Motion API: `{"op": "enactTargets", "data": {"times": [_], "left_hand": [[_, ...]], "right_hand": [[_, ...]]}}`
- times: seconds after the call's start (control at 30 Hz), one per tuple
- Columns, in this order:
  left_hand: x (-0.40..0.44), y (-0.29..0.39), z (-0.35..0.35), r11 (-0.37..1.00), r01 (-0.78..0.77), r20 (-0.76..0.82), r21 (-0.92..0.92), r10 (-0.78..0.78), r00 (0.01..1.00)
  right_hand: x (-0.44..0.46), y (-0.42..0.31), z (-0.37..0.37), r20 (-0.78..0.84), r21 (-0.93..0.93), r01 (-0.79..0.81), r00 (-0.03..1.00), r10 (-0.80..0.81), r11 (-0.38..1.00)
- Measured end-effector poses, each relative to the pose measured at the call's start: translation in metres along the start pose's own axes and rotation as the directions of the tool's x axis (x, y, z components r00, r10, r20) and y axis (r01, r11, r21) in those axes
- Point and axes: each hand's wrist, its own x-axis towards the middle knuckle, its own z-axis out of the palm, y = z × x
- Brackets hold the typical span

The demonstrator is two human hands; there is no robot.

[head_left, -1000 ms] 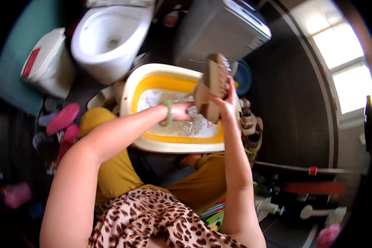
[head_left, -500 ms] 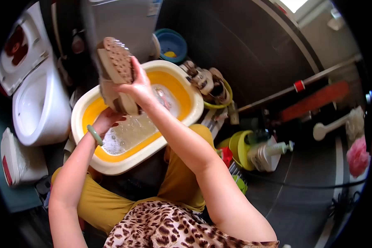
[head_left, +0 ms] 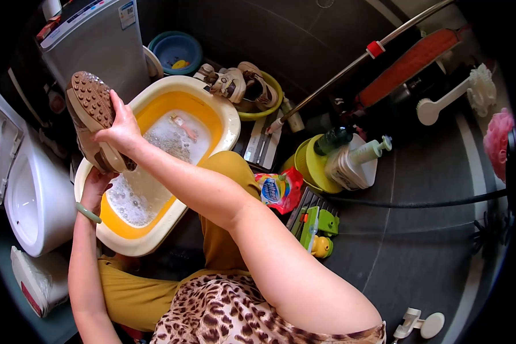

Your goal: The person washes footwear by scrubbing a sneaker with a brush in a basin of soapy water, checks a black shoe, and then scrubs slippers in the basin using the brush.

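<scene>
A wet shoe (head_left: 92, 103) with a brown studded sole is held up over the left side of a cream-rimmed yellow basin (head_left: 230, 123). My right hand (head_left: 122, 125) grips it around the middle, thumb against the sole. Lower down, my left hand (head_left: 96, 188), with a green bangle at the wrist, holds the end nearer me; its fingers are partly hidden by the shoe. Foamy water (head_left: 135, 198) fills the basin's bottom. In the foam lies a small pinkish object (head_left: 184, 128) that I cannot make out.
Several shoes (head_left: 232, 84) sit in and beside a yellow-green tub behind the basin. A toilet (head_left: 40, 200) stands left, a grey appliance (head_left: 100, 54) behind. Rightward are a detergent bag (head_left: 280, 189), a pump bottle (head_left: 370, 150), a mop pole (head_left: 327, 80) and a white brush (head_left: 441, 106).
The view has swung to the right, so the basin and hands appear further left. Both hands still hold the shoe, sole outward, with much the same grip.
</scene>
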Motion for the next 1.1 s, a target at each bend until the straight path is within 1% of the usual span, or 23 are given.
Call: {"op": "enactTargets", "data": {"times": [0.03,0.07,0.1,0.13,0.2,0.27,0.3,0.33,0.43,0.47,0.53,0.63,0.7,0.77,0.8,0.83,0.9,0.93,0.97,1.0,1.03,1.1], "left_hand": [[-0.004,0.006,0.005,1.0,0.003,-0.009,0.009,-0.003,1.0],[-0.006,0.01,0.006,1.0,0.006,-0.018,0.019,-0.006,1.0],[-0.005,0.009,0.005,1.0,0.005,-0.022,0.021,-0.005,1.0],[-0.004,0.006,0.007,1.0,-0.024,-0.027,-0.002,0.024,0.999],[-0.005,0.009,0.01,0.998,-0.05,-0.031,-0.024,0.049,0.998],[-0.011,0.024,0.016,0.999,-0.001,-0.07,0.043,0.004,0.998],[-0.008,0.024,0.014,0.999,0.004,-0.073,0.043,-0.001,0.997],[-0.003,0.022,0.012,0.995,0.04,-0.064,0.087,-0.035,0.997],[-0.009,0.024,0.016,0.997,0.046,-0.09,0.059,-0.04,0.995],[-0.014,0.032,0.015,0.994,0.068,-0.113,0.086,-0.058,0.992],[-0.008,0.023,0.008,0.996,0.046,-0.062,0.078,-0.041,0.997],[0.001,0.003,0.003,0.994,-0.097,-0.035,-0.041,0.096,0.995],[0.001,0.001,-0.002,0.995,-0.101,-0.022,-0.015,0.101,0.995],[0.001,0.004,-0.001,0.995,-0.077,-0.033,0.059,0.079,0.996],[-0.003,0.01,0.002,0.995,-0.091,-0.059,0.026,0.093,0.994],[-0.001,0.006,0.002,0.989,-0.128,-0.067,0.071,0.133,0.989],[0.001,0.003,0.002,0.983,-0.115,-0.103,0.142,0.13,0.986],[0.001,0.006,0.004,0.98,-0.083,-0.108,0.183,0.104,0.989],[0.0,0.01,0.006,0.973,-0.051,-0.112,0.223,0.078,0.991],[0.016,-0.013,0.004,0.973,-0.062,-0.119,0.222,0.09,0.989],[0.032,-0.035,0.002,0.973,-0.073,-0.125,0.221,0.102,0.987],[0.031,-0.025,0.005,0.968,-0.095,-0.082,0.231,0.117,0.99]], "right_hand": [[0.001,0.002,0.002,-0.003,-0.035,0.02,1.0,-0.02,0.999],[0.002,0.005,0.005,0.0,-0.031,0.023,1.0,-0.023,0.999],[0.001,0.007,0.008,-0.002,-0.077,0.048,0.999,-0.048,0.996],[0.001,0.009,0.009,-0.006,-0.124,0.07,0.997,-0.071,0.99],[0.001,0.01,0.011,0.002,-0.138,0.072,0.997,-0.073,0.988],[0.0,0.01,0.011,0.014,-0.15,0.073,0.997,-0.072,0.986],[-0.001,0.009,0.011,0.01,-0.159,0.077,0.997,-0.076,0.984],[-0.002,0.008,0.012,0.009,-0.168,0.083,0.997,-0.083,0.982],[-0.003,0.008,0.01,0.033,-0.208,0.099,0.995,-0.094,0.973],[-0.003,0.008,0.009,0.039,-0.213,0.11,0.994,-0.104,0.971],[-0.006,-0.002,0.003,0.073,-0.214,0.083,0.995,-0.069,0.973],[-0.007,-0.002,0.003,0.076,-0.201,0.083,0.995,-0.069,0.976],[-0.006,-0.001,0.004,0.087,-0.202,0.086,0.994,-0.07,0.976],[-0.007,0.001,0.003,0.094,-0.2,0.079,0.994,-0.061,0.977],[-0.006,0.002,0.004,0.095,-0.194,0.077,0.994,-0.06,0.978],[-0.005,0.002,0.003,0.1,-0.187,0.082,0.993,-0.064,0.979],[-0.005,0.003,0.002,0.111,-0.15,0.082,0.992,-0.066,0.985],[-0.003,0.01,0.004,0.109,-0.109,0.093,0.991,-0.081,0.99],[0.0,0.013,0.004,0.097,-0.017,0.178,0.98,-0.176,0.984],[-0.001,0.007,0.003,0.093,-0.023,0.131,0.987,-0.128,0.991],[0.002,0.009,0.002,0.125,0.038,0.124,0.984,-0.128,0.992],[0.01,0.024,0.001,0.156,0.125,0.109,0.979,-0.128,0.986]]}}
